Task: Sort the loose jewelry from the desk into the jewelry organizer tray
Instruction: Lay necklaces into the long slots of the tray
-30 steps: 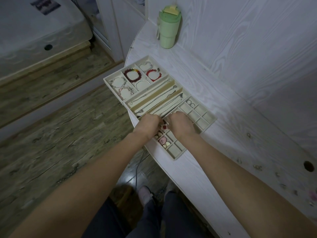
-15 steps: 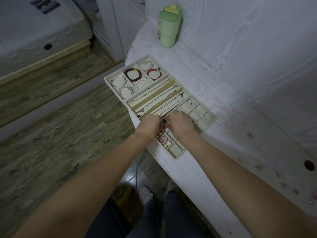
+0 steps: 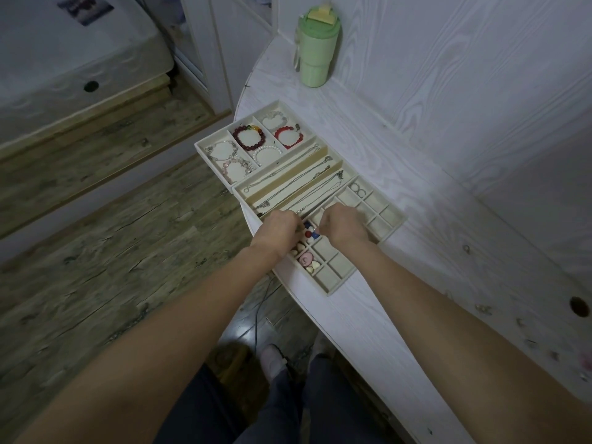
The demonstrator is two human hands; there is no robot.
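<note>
Much of the sorting appears done: bracelets (image 3: 249, 138) are laid in the far compartments of the jewelry organizer tray (image 3: 389, 230), chains (image 3: 288, 184) in the long middle slots, a pair of rings (image 3: 358, 189) and some small coloured pieces (image 3: 308, 259) in the grid section. Both hands are held over that grid — the left hand (image 3: 278, 228) and the right hand (image 3: 343, 223), fingers curled downward, though what is pinched cannot be told. Small loose items (image 3: 483, 309) are left scattered on the desk (image 3: 400, 315) to the right — a fair share is judged to remain.

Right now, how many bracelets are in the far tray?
6: two silver ones left, dark red and pearl middle, clear and red right.
</note>
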